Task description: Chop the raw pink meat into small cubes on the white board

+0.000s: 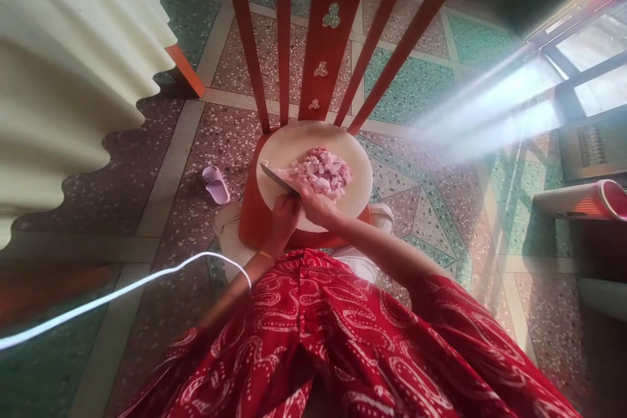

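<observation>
Chopped pale pink raw meat (pixel 323 170) lies heaped on a round, cream-coloured cutting board (pixel 360 189). A knife (pixel 279 177) slants over the board's left part, its blade pointing up and left, with some meat bits close beside it. My right hand (pixel 316 206) is closed around the knife's near end, at the lower edge of the meat pile. Right beside it, my left hand (pixel 285 212) is closed just below the blade, over the board's front edge. What its fingers hold, if anything, is hidden.
The board rests on a red-brown wooden chair (pixel 249 222) with a slatted back. A lilac slipper (pixel 215 184) lies on the tiled floor at left. A white cable (pixel 122 294) crosses the lower left. Pale cloth (pixel 63 78) hangs at upper left; a cylindrical container (pixel 573 201) is at right.
</observation>
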{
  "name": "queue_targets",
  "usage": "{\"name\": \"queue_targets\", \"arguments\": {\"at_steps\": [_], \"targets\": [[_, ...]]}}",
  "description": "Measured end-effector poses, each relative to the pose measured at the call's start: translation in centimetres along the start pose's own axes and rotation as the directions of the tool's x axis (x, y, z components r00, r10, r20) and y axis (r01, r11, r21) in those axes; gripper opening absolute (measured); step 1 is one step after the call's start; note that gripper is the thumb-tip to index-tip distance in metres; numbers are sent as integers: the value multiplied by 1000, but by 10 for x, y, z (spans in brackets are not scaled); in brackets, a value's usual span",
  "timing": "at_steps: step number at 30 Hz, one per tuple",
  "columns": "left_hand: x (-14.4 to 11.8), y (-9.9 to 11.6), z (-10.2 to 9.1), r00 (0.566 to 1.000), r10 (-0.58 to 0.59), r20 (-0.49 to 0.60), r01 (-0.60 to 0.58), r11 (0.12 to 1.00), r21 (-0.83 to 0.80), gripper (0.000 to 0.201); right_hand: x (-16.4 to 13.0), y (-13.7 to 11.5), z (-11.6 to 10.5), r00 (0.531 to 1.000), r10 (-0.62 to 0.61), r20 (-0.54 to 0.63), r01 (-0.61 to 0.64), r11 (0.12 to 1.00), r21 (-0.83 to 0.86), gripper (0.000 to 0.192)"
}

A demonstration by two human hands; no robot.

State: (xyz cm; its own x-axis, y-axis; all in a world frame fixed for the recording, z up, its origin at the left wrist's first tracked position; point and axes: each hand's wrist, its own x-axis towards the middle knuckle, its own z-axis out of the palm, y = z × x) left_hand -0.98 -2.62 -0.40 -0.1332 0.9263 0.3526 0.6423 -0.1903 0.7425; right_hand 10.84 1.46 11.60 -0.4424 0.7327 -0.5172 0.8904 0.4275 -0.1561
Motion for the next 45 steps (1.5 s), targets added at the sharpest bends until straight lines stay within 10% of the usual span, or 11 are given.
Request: {"name": "queue_targets", "arguments": {"at_steps": [5, 13, 25, 35, 45], "targets": [[-3, -5, 3, 1000, -10, 22, 11, 999, -34, 9, -55, 34, 25, 980, 113, 161, -103, 992, -73, 37], [-4, 1, -13, 997, 79, -10, -79, 997, -3, 15, -8, 9, 6, 1000, 7, -19, -7, 1000, -10, 36], [-3, 0, -13, 1000, 25, -5, -25, 1000, -1, 13, -62, 16, 5, 992, 82, 92, -82, 997, -6, 36], [1, -5, -7, 999, 22, -37, -20, 999, 36, 12, 20, -17, 0, 999, -19, -35, 18, 1000, -26, 26], [-1, -7, -5, 996, 41, -75, -43, 999, -19, 10, -39, 22, 25, 997, 47, 56, -43, 997, -71, 42]]}}
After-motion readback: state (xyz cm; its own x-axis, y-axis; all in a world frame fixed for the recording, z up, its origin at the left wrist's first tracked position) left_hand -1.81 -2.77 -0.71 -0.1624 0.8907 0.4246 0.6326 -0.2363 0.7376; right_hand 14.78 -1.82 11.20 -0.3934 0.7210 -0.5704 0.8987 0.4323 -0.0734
